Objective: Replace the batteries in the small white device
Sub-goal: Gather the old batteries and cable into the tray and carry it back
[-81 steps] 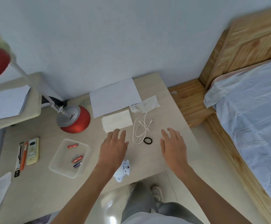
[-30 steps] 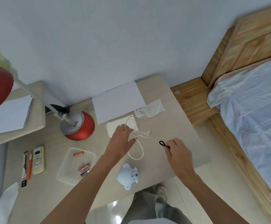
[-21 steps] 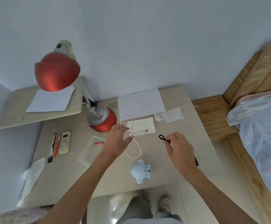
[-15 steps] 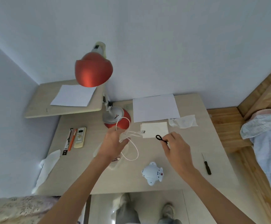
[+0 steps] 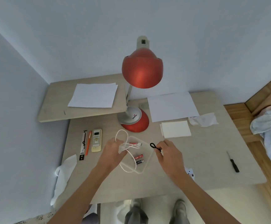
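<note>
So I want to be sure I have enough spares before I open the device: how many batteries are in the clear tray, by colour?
Red batteries: 2
Black battery: 1
Total: 3, all lying in the clear tray; the white cable crosses in front of one of the red ones.
</note>
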Available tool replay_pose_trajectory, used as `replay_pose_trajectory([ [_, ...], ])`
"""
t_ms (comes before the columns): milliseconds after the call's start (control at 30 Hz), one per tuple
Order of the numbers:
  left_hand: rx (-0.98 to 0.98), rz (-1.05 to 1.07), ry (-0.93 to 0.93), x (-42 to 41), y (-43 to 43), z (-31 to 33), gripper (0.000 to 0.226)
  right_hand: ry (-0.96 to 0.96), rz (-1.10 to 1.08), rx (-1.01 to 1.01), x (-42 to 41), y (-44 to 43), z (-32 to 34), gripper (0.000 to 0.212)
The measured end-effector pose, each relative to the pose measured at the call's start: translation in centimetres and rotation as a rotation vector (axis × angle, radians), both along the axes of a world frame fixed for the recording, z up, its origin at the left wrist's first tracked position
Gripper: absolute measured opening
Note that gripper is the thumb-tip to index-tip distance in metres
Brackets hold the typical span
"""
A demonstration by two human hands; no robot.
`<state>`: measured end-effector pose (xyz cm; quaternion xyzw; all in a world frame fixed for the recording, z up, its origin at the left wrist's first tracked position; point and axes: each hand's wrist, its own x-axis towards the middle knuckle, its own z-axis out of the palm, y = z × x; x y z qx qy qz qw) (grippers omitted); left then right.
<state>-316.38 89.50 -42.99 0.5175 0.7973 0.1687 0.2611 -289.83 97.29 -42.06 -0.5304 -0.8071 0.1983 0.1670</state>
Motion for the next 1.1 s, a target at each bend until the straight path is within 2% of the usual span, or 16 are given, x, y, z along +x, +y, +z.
replay_pose_trajectory([
  [433,0.034,-0.091,-0.119,0.9,2.1,-4.9,0.044,-0.069,-0.159,-0.178,-4.6,-1.3,-4.4,0.009],
  [733,0.063,-0.091,-0.163,1.1,0.8,-6.8,0.054,-0.117,-0.191,-0.193,-5.5,-1.8,-8.1,0.012],
  [867,0.055,-0.15,-0.082,1.3,0.6,-7.7,0.06,-0.129,-0.225,-0.155,-6.0,-2.3,-9.1,0.016],
  [1000,0.053,-0.29,0.185,1.4,0.4,-9.1,0.055,-0.125,-0.288,-0.127,-6.5,-2.5,-9.6,0.017],
  [1100,0.014,-0.301,0.239,1.6,0.2,-9.3,0.053,-0.149,-0.315,-0.136,-6.9,-2.6,-9.7,0.015],
])
